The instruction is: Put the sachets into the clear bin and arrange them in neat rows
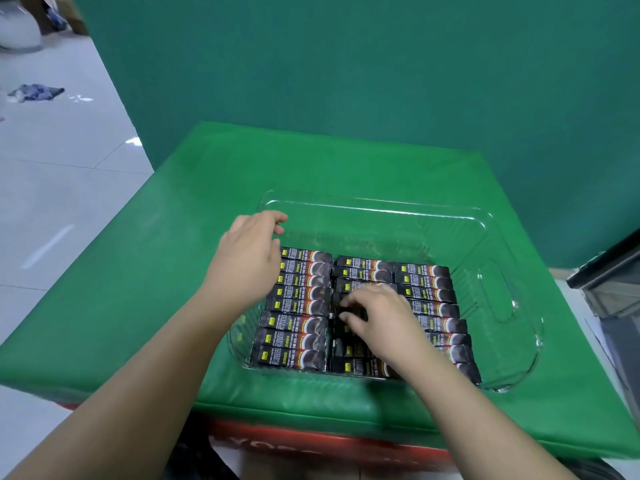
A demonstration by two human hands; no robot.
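Both forearms bare, no sleeves; left hand (251,251), right hand (377,315) ungloved.

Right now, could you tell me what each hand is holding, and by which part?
The right hand pinches a sachet in the middle row; which part cannot be told. The left hand holds nothing.

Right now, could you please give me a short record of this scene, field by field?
surface: green mat
container: clear bin, standing on the mat
contents: black sachets, lying flat in three columns
left hand: fingers curled at the bin's far left rim
right hand: fingertips on a sachet in the middle column
far part of bin: bare
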